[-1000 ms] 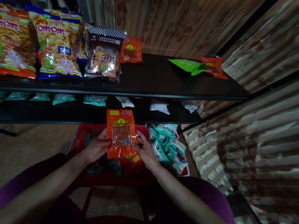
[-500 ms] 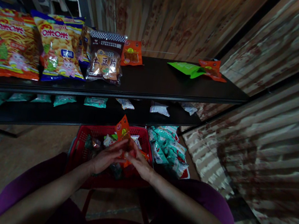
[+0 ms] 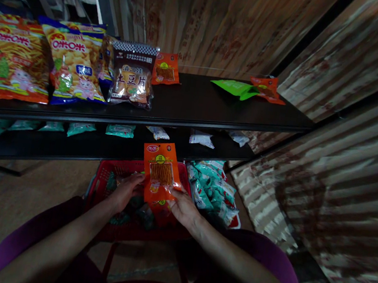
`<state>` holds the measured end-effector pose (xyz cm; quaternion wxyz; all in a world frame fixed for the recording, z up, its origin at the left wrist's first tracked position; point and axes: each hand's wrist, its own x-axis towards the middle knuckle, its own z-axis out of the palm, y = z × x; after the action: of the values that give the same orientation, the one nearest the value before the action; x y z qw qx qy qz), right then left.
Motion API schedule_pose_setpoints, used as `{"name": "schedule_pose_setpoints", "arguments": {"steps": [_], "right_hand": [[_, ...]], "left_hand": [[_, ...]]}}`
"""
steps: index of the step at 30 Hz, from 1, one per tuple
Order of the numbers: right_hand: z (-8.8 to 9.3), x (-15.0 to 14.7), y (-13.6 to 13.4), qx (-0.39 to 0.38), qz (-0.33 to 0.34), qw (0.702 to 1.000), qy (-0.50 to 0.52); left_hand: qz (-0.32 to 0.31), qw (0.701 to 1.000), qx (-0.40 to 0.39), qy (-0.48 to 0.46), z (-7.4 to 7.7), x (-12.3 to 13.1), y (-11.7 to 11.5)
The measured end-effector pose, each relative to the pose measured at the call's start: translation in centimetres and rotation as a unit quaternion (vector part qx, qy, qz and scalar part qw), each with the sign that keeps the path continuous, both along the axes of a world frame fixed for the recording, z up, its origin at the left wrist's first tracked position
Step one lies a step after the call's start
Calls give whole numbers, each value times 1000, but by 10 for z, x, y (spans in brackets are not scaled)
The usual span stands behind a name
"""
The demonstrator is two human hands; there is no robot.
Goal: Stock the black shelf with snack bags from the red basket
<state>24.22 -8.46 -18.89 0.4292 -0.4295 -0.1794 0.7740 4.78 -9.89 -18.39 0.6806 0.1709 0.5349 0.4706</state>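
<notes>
Wall covering (image 3: 342,188): corrugated in look, pale and reddish-brown, set behind and to the right. Black shelf unit (image 3: 194,101): two boards seen. Red basket (image 3: 143,236): placed below the lower board, filled with mixed packets. Heap of turquoise packets (image 3: 212,188): piled just beside the basket, on its right. Noodle-print bag (image 3: 19,63), blue-and-yellow bag (image 3: 70,67) and brown bag (image 3: 133,77): stood in a row on the upper board. Right hand (image 3: 182,208): closed on the lower right edge of the orange packet. Left hand (image 3: 127,191): raised at the packet's left edge; whether it is gripped there cannot be told in the dim light. Orange packet (image 3: 161,172): held front outward above the basket. Green pouch (image 3: 236,89): laid flat near the upper board's right end. White packets (image 3: 201,138): spaced along the lower board.
</notes>
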Motion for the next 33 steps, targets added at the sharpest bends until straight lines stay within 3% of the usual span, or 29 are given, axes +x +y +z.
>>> {"name": "schedule_pose_setpoints", "arguments": {"steps": [2,4,14,22,27,33], "right_hand": [[-1,0,0,-1,-6,1000,-1],[1,1,0,2,-7,1000,-7],[17,1,-2,-11,14,1000,23],[4,10,-3,-26,30,999,-31],[0,11,-10,21,68,995,-74],[15,20,-20,82,89,983,-138]], "left_hand": [[-72,997,-1,-42,3,7,-6],[-95,994,9,-57,5,13,-10],[-64,998,22,-14,-3,12,-12],[-86,996,4,25,-5,10,-17],[-114,992,-11,57,-12,14,-27],[-88,991,12,100,-15,23,-32]]}}
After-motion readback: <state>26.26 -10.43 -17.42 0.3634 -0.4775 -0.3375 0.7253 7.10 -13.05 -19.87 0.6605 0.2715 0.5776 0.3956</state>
